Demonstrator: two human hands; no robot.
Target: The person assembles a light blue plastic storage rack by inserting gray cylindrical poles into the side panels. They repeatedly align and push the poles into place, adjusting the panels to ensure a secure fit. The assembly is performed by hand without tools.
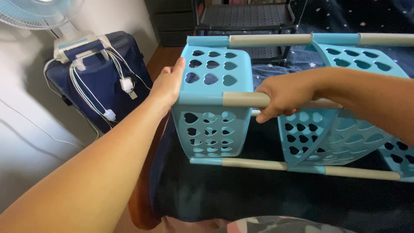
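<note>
Head view. A light-blue plastic rack (302, 125) lies on its side on a dark bed cover (241, 194). Its parts are panels pierced with heart-shaped and oval holes, joined by grey tubes seated in blue sockets.

Assembly state, as judged from this view: the end panel (213, 101) is already seated on three visible tubes, namely the upper tube (269, 40), the middle tube (243, 99) and the lower tube (254, 163). A second panel (319, 133) and a third panel (360, 58) are also carried on these tubes. The second panel sits skewed and bowed rather than square to the tubes, so alignment appears unfinished. Whether all sockets are pressed fully home cannot be told.

Hands: the left hand (167, 86) is laid against the left edge of the end panel, its fingers flat and together, thumb along the top corner. The right hand (280, 96) has its fingers closed around the middle tube, just beside the socket of the end panel.

Containers: the rack's tiers hold nothing. A dark blue suitcase (101, 82) stands to the left, closed; white chargers and cables (125, 84) hang over its front. Its contents are not visible. A fan (36, 13) stands behind it. A black perforated shelf (246, 17) at the rear carries nothing visible.
</note>
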